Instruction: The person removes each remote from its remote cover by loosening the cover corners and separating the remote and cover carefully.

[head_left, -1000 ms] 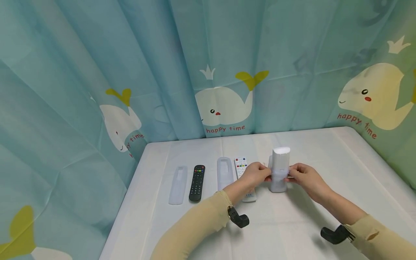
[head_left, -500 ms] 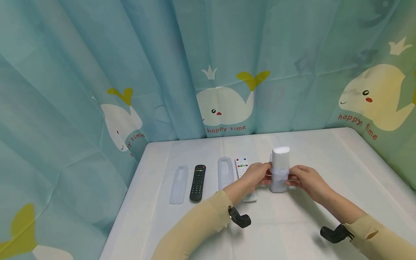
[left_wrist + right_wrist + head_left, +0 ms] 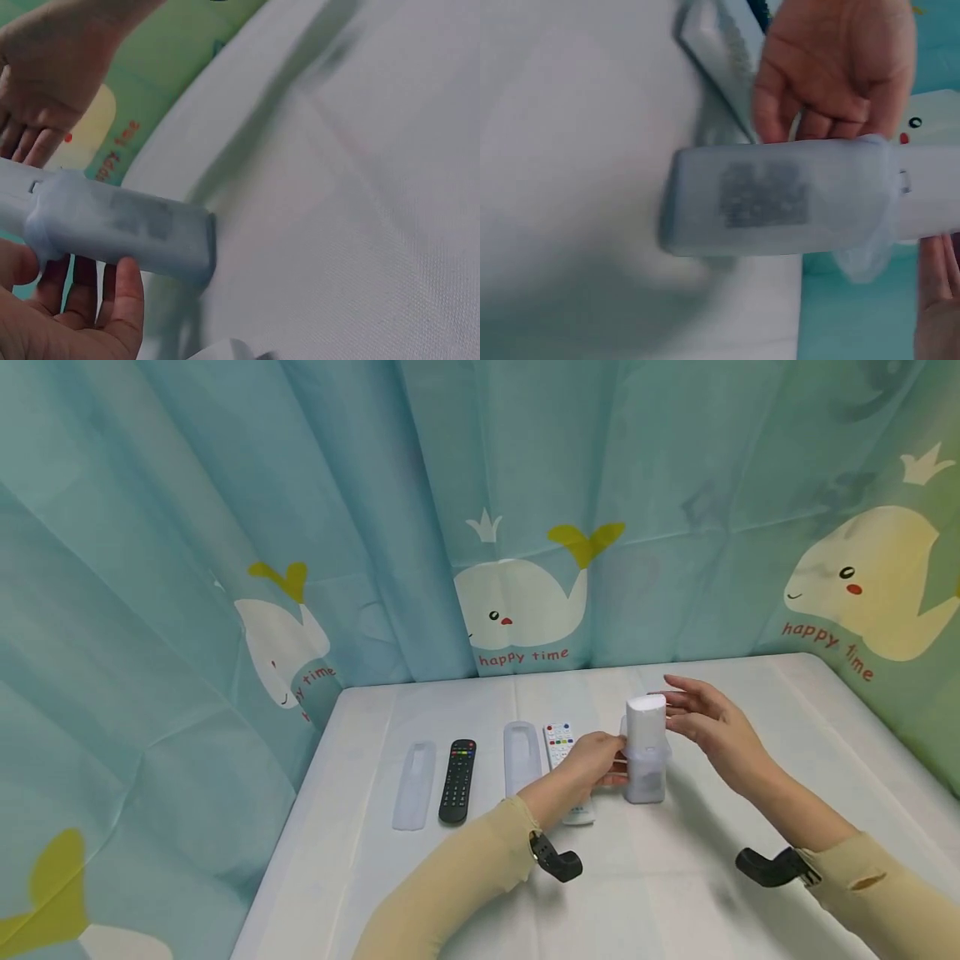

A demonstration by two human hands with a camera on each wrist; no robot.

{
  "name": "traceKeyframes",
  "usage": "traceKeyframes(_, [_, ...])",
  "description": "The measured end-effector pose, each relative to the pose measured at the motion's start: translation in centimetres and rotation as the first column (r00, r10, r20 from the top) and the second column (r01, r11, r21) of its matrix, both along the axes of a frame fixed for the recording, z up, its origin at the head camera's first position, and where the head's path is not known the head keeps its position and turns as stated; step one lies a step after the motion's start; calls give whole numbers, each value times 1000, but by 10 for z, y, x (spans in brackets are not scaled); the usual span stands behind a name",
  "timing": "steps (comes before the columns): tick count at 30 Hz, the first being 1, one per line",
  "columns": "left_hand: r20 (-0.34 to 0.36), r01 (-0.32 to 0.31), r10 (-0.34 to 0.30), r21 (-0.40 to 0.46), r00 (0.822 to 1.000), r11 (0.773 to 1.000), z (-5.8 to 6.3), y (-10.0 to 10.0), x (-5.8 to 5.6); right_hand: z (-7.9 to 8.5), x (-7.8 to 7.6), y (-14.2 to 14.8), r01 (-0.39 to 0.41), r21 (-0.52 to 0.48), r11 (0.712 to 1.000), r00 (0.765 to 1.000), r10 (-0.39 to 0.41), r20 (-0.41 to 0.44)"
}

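Note:
A white remote control [image 3: 646,720] stands on end on the table, its lower half inside a translucent remote cover [image 3: 647,777]. From the left, my left hand [image 3: 592,760] holds the cover with thumb and fingers; the left wrist view shows the thumb [image 3: 19,264] at the cover's bunched edge. My right hand [image 3: 712,727] is beside the remote's upper end, fingers extended and loosely bent, palm toward it. In the right wrist view a dark label patch [image 3: 763,195] shows through the cover [image 3: 832,187].
Left of the hands lie a white remote [image 3: 558,743], partly hidden by my left arm, an empty translucent cover [image 3: 521,756], a black remote [image 3: 457,783] and another translucent cover [image 3: 414,787]. A whale-print curtain [image 3: 375,527] hangs behind the white table [image 3: 465,893].
My right hand has let go of the cover's edge and risen to the remote's upper end. My left hand stays at the cover, which remains in place with the remote.

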State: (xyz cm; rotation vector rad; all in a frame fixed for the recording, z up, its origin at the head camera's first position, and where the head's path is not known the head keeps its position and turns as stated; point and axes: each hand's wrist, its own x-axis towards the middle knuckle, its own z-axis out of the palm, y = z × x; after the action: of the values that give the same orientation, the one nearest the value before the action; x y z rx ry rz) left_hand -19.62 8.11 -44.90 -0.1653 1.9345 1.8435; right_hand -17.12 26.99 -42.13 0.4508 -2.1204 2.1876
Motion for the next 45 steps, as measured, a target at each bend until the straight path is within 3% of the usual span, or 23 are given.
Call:
traceKeyframes(6, [-23, 12, -13, -21, 1000, 1000, 0, 0, -2, 7, -7, -6, 28, 266, 964, 998, -40, 38])
traceKeyframes(12, [-124, 90, -111, -165, 986, 982, -1, -7, -5, 6, -17, -9, -9, 319, 948, 997, -15, 75])
traceKeyframes(17, [-237, 140, -211, -284, 949, 949, -1, -16, -7, 4, -23, -8, -2, 364, 932, 996, -31, 85])
traceKeyframes(20, [-330, 139, -283, -398, 901, 907, 0, -21, -9, 3, -25, -5, 13, 373, 928, 995, -48, 84])
traceKeyframes(22, [-389, 124, -333, -473, 859, 872, 0, -22, -9, 2, -26, -3, 20, 376, 927, 995, -56, 84])
traceKeyframes(24, [-442, 108, -390, -539, 808, 835, 1, -24, -8, 0, -26, -2, 29, 381, 924, 994, -67, 85])
traceKeyframes(27, [-510, 75, -478, -624, 716, 778, 2, -25, -7, -1, -27, -2, 46, 389, 920, 992, -87, 87])
traceKeyframes(30, [-557, -6, -549, -706, 624, 708, 2, -27, -6, -1, -28, -3, 60, 373, 926, 988, -108, 110])
traceKeyframes(34, [-600, -114, -595, -749, 535, 653, 3, -28, -7, -1, -29, -3, 83, 324, 942, 972, -148, 181])
traceKeyframes(38, [-622, -168, -621, -758, 476, 630, 5, -28, -7, 2, -27, -3, 92, 266, 959, 958, -158, 238])
traceKeyframes(41, [-626, -178, -633, -761, 456, 624, 6, -27, -7, 5, -26, -3, 81, 229, 970, 956, -141, 257])
traceKeyframes(45, [-658, -197, -617, -736, 431, 648, 3, -27, -6, 6, -26, -2, 57, 113, 992, 951, -88, 298])
